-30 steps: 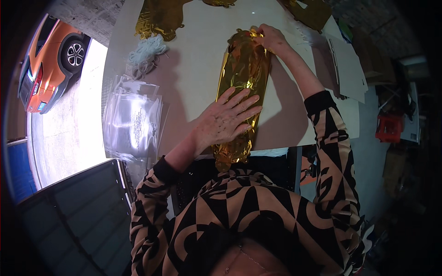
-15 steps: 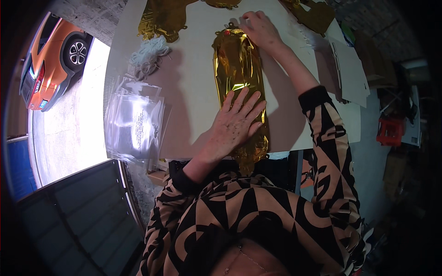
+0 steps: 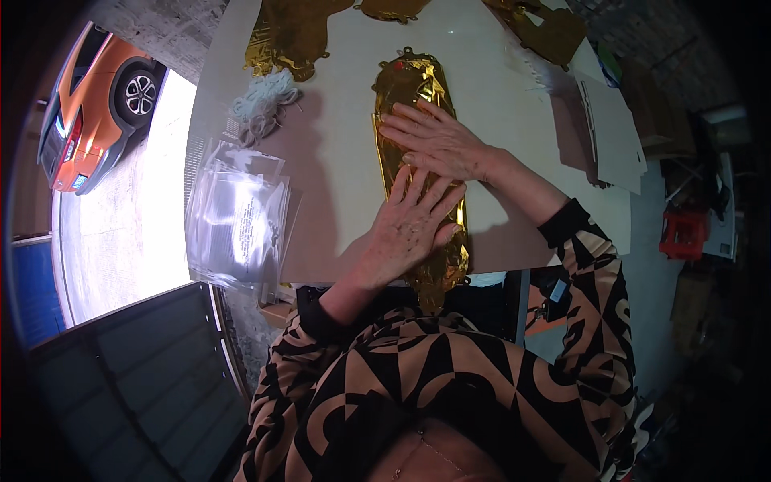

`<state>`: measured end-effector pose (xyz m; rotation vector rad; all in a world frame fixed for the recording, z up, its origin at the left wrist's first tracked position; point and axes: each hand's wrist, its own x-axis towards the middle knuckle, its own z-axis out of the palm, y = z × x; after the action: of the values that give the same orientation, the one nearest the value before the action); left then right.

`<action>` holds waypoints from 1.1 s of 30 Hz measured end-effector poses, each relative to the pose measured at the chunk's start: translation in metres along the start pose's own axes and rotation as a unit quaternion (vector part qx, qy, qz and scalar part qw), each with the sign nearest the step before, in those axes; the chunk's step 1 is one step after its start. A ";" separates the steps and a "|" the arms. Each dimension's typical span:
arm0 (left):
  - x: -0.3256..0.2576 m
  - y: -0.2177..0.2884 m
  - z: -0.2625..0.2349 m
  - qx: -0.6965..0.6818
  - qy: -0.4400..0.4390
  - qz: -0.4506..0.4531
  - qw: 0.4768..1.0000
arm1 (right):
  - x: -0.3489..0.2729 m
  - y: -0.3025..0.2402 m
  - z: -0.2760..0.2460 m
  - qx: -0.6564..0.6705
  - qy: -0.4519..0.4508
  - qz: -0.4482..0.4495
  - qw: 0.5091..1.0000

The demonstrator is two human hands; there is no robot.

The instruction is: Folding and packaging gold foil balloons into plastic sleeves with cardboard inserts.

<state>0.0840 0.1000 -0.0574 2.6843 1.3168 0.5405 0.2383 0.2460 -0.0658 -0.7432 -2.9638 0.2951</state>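
Note:
A long, flat gold foil balloon (image 3: 411,92) lies lengthwise on the pale table (image 3: 345,145), its near end hanging over the table's front edge. My left hand (image 3: 414,225) presses flat on the lower part of it, fingers spread. My right hand (image 3: 434,140) lies flat across its middle, just above my left hand, fingers pointing left. Neither hand grips anything.
A stack of clear plastic bags (image 3: 237,217) sits at the table's left side. A bundle of white string (image 3: 265,108) lies beyond it. More gold foil pieces (image 3: 293,36) lie at the far edge, and white sheets (image 3: 610,132) at the right. An orange car (image 3: 96,112) stands outside, left.
My right hand has come down from the balloon's far tip to its middle, now lying flat just above my left hand. My left hand stays pressed on the lower part.

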 end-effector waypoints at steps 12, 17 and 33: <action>0.034 -0.014 0.011 -0.058 -0.041 -0.023 0.997 | 0.045 0.098 -0.007 -0.070 0.041 0.061 0.995; 0.023 0.000 0.001 -0.035 -0.051 -0.015 0.998 | 0.054 0.106 -0.018 -0.110 0.053 0.087 0.989; 0.026 0.135 -0.043 -0.027 -0.007 -0.028 0.999 | -0.299 0.012 -0.132 -0.353 0.106 0.485 0.793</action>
<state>0.1836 0.0339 0.0223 2.5954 1.3481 0.5416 0.5221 0.1371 0.0539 -2.1470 -2.1312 -0.8576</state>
